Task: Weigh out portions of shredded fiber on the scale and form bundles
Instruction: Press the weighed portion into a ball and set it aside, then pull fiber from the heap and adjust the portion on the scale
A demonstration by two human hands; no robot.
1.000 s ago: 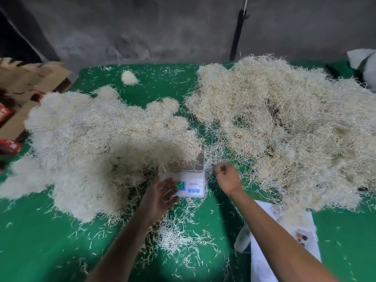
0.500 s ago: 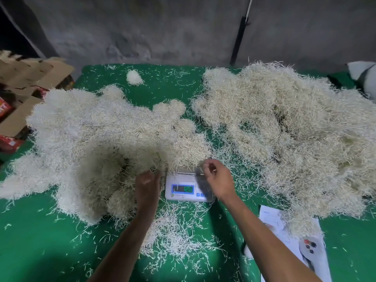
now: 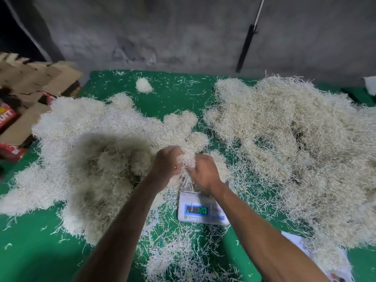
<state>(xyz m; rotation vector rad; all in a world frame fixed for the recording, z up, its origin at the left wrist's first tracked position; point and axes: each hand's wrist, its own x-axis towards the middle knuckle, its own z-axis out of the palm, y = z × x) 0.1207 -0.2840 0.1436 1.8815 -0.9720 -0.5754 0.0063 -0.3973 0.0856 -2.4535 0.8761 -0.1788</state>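
**Handful gathered over the scale**

Both hands have come together above the small white digital scale (image 3: 202,208) with its lit blue-and-green display. A moment ago the left hand (image 3: 166,162) was down in the fibre to the left of the scale and the right hand (image 3: 204,171) was at the scale's top edge; now they meet above its platform, fingers curled around one pale tuft of shredded fiber (image 3: 186,161), strands trailing down toward the pan. Whether the tuft rests on the platform or hangs clear of it, I cannot tell, since the hands cover it. The display shows digits, seemingly 120, though they are too blurred to be sure.

To my eye this is a portion being squeezed into shape, either just lifted off or about to be set down.

Left of the scale lies the whiter heap of fiber clumps (image 3: 97,151); right of it the looser, straw-coloured heap (image 3: 295,151). One small round white bundle (image 3: 143,85) sits well beyond the scale on the green table cover (image 3: 175,92). Stray shreds litter the cover near the scale.
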